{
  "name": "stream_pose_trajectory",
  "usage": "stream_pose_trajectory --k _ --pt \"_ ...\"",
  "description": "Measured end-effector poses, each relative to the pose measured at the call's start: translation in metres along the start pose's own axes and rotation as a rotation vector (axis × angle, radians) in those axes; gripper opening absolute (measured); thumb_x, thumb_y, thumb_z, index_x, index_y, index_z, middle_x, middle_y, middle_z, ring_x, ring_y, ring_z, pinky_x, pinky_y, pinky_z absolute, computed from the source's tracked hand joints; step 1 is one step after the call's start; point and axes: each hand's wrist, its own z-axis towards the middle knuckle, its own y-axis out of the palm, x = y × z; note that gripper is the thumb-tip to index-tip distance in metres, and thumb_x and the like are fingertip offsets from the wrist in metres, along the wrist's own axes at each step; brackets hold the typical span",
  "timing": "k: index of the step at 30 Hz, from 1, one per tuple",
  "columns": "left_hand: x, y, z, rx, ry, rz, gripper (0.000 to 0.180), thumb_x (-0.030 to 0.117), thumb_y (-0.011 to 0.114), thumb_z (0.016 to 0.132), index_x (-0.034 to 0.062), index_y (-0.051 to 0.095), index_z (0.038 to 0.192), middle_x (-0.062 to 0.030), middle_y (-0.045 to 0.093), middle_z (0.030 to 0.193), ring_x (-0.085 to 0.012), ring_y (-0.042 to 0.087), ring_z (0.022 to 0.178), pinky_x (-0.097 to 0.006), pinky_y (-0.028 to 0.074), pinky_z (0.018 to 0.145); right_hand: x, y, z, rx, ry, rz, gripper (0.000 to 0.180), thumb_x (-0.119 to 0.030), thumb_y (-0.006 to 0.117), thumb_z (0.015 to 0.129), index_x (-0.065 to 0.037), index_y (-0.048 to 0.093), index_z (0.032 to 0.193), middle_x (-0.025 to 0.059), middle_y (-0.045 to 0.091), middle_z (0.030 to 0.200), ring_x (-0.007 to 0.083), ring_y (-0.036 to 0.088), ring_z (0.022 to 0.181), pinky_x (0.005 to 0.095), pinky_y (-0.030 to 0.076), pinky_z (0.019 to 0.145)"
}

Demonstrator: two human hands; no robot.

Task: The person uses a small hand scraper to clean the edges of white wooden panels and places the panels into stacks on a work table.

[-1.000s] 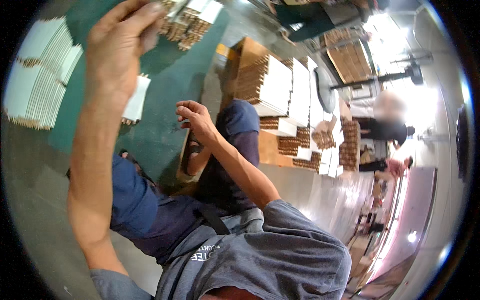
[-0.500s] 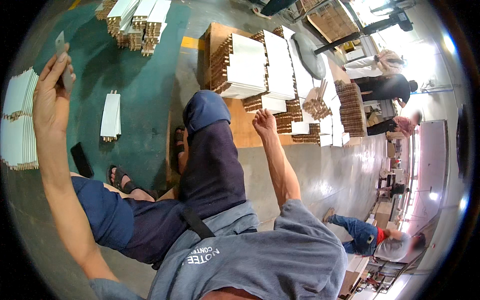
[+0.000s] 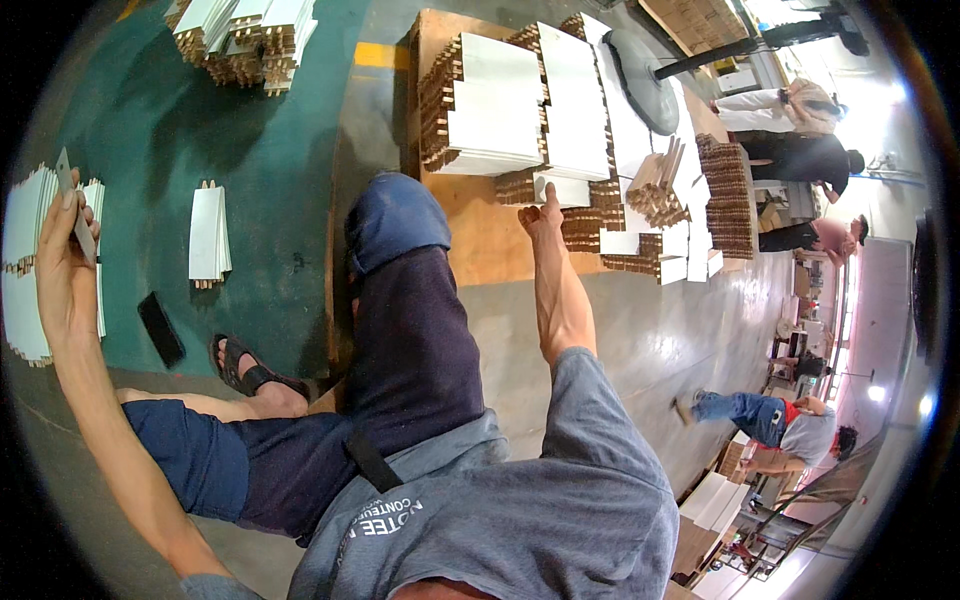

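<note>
My left hand [image 3: 68, 275] is raised at the far left, its fingers closed round a thin, flat grey metal strip [image 3: 68, 180] with a small hole near its end. Behind it stand upright white slats [image 3: 24, 310] with wooden pegs at their ends. My right hand [image 3: 543, 222] is stretched out with its fingers curled in and the thumb sticking up. In view it overlaps the edge of stacked white panels [image 3: 497, 110]; whether it touches them I cannot tell. Nothing shows in that hand. A small bundle of white slats [image 3: 208, 235] lies on the green mat.
More white slats [image 3: 250, 35] are piled at the upper left of the green mat [image 3: 290, 180]. A black flat rectangular object [image 3: 161, 330] lies by my sandalled foot [image 3: 245, 365]. Beyond the panel stacks stand a round dark fan [image 3: 645, 85] and several people, one walking [image 3: 760, 420] at right.
My left hand has moved left and down with the metal strip. The right thumb now sticks up from the curled fingers. The view has shifted, and the person at right has walked on.
</note>
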Motion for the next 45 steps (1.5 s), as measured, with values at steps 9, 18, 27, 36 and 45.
stream_pose_trajectory --k 9,18,27,36,45 --pt "-0.013 0.019 0.007 -0.046 -0.028 -0.020 0.032 0.014 0.064 0.098 0.0017 0.063 0.128 -0.0022 0.068 0.105 -0.0055 0.062 0.091 -0.019 0.054 0.081 -0.007 -0.019 0.022 0.019 -0.136 -0.083 0.025 -0.021 0.076 0.090 -0.001 0.062 0.097 0.0142 0.068 0.083 0.0300 0.068 0.064 0.0405 0.048 0.049" --pt "0.002 0.035 -0.016 -0.147 0.076 -0.021 0.035 0.011 0.066 0.096 -0.0018 0.062 0.128 -0.0054 0.068 0.106 -0.0091 0.064 0.090 -0.020 0.054 0.080 -0.015 -0.049 0.016 -0.067 -0.004 -0.168 0.029 -0.020 0.067 0.097 0.003 0.062 0.113 0.0177 0.067 0.100 0.0333 0.070 0.086 0.0442 0.058 0.064" --pt "0.011 0.043 -0.028 -0.022 0.096 -0.213 0.029 0.009 0.069 0.093 -0.0031 0.067 0.119 -0.0046 0.069 0.099 -0.0102 0.063 0.085 -0.021 0.053 0.075 -0.033 -0.042 0.023 -0.228 0.122 0.011 0.028 -0.024 0.041 0.102 -0.002 0.055 0.109 0.0154 0.069 0.089 0.0291 0.069 0.079 0.0352 0.055 0.058" --pt "0.015 0.037 -0.039 -0.101 0.171 -0.249 0.025 0.010 0.070 0.093 -0.0012 0.069 0.115 -0.0025 0.070 0.095 -0.0076 0.063 0.082 -0.019 0.052 0.075 -0.021 -0.129 -0.112 -0.733 -0.162 0.270 0.050 -0.008 0.056 0.088 0.009 0.045 0.134 0.0228 0.062 0.119 0.0336 0.065 0.106 0.0437 0.059 0.085" --pt "0.010 0.044 -0.040 -0.083 0.170 -0.212 0.028 0.016 0.073 0.091 0.0047 0.071 0.116 -0.0006 0.072 0.093 -0.0095 0.065 0.078 -0.025 0.054 0.075 -0.053 0.042 -0.300 -1.391 0.063 0.731 0.069 -0.021 0.056 0.101 0.009 0.020 0.151 0.0280 0.049 0.139 0.0373 0.049 0.131 0.0421 0.055 0.097"
